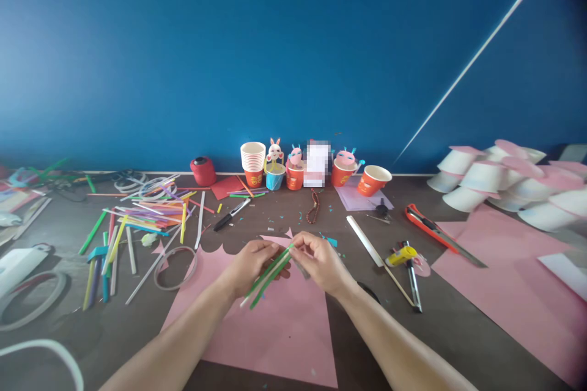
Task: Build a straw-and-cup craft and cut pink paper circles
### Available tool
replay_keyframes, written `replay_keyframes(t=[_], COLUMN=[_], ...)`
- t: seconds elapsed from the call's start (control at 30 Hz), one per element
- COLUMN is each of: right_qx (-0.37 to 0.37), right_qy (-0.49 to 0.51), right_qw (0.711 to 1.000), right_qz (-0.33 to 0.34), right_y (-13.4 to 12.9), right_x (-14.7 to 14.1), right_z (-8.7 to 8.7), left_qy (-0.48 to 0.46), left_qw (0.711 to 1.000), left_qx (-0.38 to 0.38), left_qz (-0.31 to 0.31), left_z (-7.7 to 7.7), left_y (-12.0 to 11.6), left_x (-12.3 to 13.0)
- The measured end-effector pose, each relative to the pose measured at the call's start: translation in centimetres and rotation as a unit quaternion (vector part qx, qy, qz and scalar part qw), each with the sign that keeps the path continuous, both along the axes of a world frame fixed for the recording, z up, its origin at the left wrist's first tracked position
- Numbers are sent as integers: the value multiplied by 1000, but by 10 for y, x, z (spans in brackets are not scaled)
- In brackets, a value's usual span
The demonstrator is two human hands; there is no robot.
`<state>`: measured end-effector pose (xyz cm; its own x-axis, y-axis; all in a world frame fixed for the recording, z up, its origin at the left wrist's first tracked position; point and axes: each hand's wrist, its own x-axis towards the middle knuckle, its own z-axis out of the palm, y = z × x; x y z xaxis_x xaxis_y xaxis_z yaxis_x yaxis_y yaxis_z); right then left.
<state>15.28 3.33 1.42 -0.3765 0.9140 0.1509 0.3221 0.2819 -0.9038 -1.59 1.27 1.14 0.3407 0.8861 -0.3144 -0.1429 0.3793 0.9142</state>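
My left hand (259, 266) is closed around a small bunch of thin green and whitish straw-like strips (266, 287). Their lower ends stick out toward me, slanting down to the left. At the upper end of the bunch, the thumb and fingers of my right hand (318, 261) pinch the tips together. Something flat and greyish (300, 270) shows beneath my right fingers; I cannot make out what it is. Both hands are above a pink paper sheet (270, 342) with a scalloped far edge.
Colourful strips (156, 211) are heaped at left, near a tape roll (175, 269) and a marker (232, 215). Along the wall stand stacked cups (253, 162) and decorated cups (275, 177). At right lie a red utility knife (443, 237), a yellow glue tube (401, 256) and piled white cups (481, 180).
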Motion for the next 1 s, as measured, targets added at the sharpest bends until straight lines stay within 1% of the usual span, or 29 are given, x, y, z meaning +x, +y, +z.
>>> replay_keyframes(t=[0.1,0.17,0.27,0.4,0.53,0.67,0.77,0.87,0.93,1.0], right_qx=[-27,-55,-82,-74,-77,-132,-173,-155,-131,-124], right_qy=[15,24,28,48,76,86,93,101,104,89], right_qw=[1000,998,996,996,994,988,980,982,985,988], right_qz=[-4,-1,9,15,11,11,31,45,41,35], right_y=[3,4,6,9,9,7,6,9,10,10], right_x=[2,3,4,4,4,6,7,7,6,4], right_z=[-1,-2,-2,-1,-1,-2,-1,-1,-2,-3], left_qy=[25,43,53,54,43,-6,-25,-25,-6,25], left_qw=[997,994,993,991,992,993,993,993,993,994], left_qx=[-14,-2,9,7,2,-39,-55,-48,-29,-5], left_qz=[-74,-103,-106,-123,-118,-109,-105,-109,-114,-104], left_z=[0,0,-1,-1,-1,-2,-4,-4,-2,-2], left_y=[0,0,-1,-2,-2,-1,0,1,0,0], left_x=[-5,-6,-7,-5,-5,-7,-8,-8,-7,-5])
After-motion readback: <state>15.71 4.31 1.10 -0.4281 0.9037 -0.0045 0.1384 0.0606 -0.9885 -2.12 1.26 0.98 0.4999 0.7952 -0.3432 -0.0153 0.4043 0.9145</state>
